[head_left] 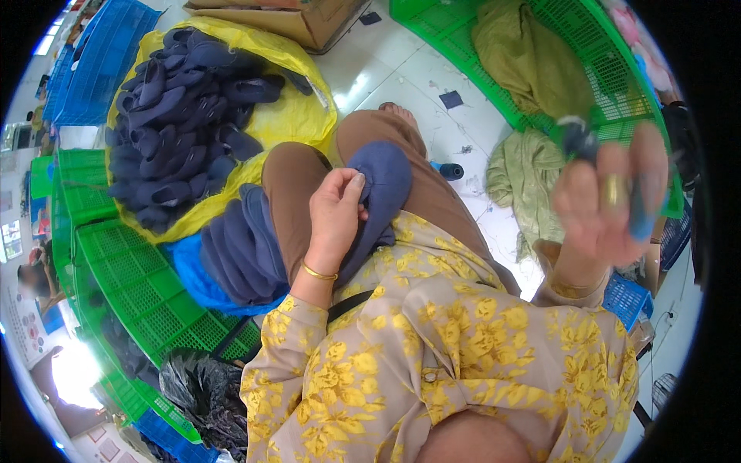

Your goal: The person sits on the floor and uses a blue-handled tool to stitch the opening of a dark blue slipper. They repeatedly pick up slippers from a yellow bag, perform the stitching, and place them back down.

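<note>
My left hand pinches a dark blue fabric shoe piece that rests on my knee. A gold bangle sits on that wrist. My right hand is raised at the right and blurred by motion; its fingers close on a small dark blue scrap with a bit of white thread above it and something light blue below. A stack of the same dark blue pieces lies against my left thigh on a blue sheet.
A yellow sack full of dark blue pieces sits ahead left. Green plastic crates stand at left, another green crate with olive cloth at upper right. A black bag lies lower left, a cardboard box ahead.
</note>
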Motion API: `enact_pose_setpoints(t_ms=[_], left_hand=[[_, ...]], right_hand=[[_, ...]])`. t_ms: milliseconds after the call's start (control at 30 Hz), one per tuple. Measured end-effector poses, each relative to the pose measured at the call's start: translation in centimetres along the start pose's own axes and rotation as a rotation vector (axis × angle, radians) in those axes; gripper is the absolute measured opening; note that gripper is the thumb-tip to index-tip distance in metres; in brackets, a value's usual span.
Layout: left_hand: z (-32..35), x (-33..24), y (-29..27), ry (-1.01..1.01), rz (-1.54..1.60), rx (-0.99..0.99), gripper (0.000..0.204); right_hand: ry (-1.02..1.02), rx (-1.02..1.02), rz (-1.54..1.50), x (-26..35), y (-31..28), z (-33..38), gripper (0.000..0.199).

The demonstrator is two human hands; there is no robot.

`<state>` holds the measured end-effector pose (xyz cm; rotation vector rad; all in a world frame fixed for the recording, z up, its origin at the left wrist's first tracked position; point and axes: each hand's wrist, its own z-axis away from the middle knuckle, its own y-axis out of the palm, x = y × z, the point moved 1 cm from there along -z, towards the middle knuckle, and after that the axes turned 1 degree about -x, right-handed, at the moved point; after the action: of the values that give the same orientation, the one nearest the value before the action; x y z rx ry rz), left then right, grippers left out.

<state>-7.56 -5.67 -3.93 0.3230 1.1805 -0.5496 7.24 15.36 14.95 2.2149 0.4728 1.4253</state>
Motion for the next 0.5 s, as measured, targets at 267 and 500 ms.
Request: enact_pose_setpoints(t_ms=[267,500], left_hand=[[0.3,-0.8,0.7,0.348,-0.391,-0.103,0.009],[1.1,-3.5,-0.2,0.268,-0.538,0.161,0.010]], right_hand=[[0.415,0.890,-0.171,-4.0,2.9,1.7,0.040],[0.422,1.005,-0.158,-5.8,4.8,1.6,0.051]])
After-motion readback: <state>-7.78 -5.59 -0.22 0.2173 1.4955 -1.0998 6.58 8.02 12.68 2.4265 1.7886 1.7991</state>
